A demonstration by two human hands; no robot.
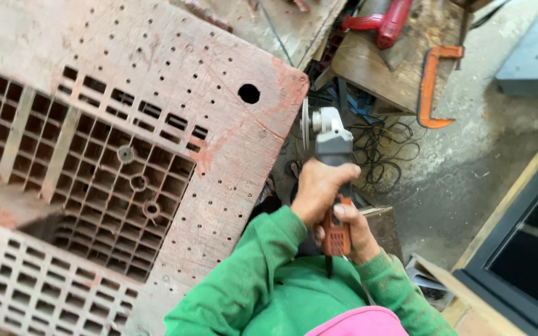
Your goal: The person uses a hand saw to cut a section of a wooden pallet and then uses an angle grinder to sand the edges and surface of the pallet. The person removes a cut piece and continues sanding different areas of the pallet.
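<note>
Single head-worn view: looks steeply down from above the person's green sleeves (263, 274), close to both hands on an angle grinder (333, 180). Frame takes in a perforated reddish panel (126, 124) at left, concrete floor (468, 162) at right. No second view.

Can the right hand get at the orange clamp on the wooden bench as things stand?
Probably not right away. The right hand is wrapped around the angle grinder, shared with the left hand. The orange clamp lies well beyond, past tangled black cables; nothing solid blocks the way.
</note>
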